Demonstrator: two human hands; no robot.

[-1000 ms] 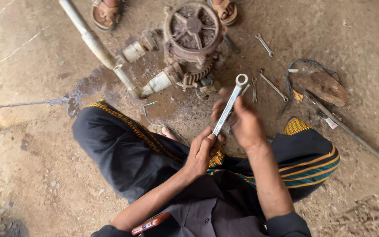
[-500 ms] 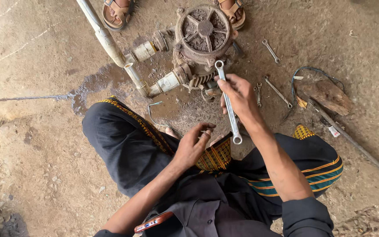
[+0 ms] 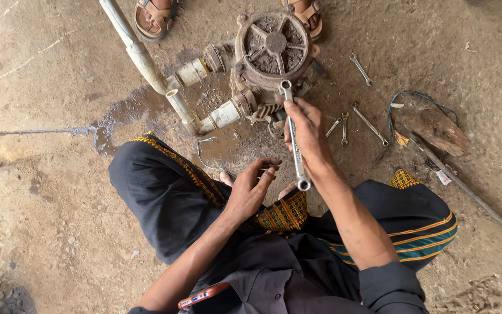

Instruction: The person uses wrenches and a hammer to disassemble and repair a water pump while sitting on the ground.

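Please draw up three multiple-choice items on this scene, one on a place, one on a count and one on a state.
1. Where is the upper ring end of the spanner in the right hand?
A. At the lower rim of the rusty pump
B. On the white pipe
C. In the wet patch

2. How many sandalled feet show at the top edge?
A. One
B. Two
C. Four

3. What is the left hand doing?
A. Gripping the spanner
B. Lifting the pipe
C. Held off the spanner, fingers curled

Answers: 1 A, the ring lies against the pump's lower rim. 2 B, one sandal on the left and another behind the pump. 3 C, only the right hand grips the spanner.
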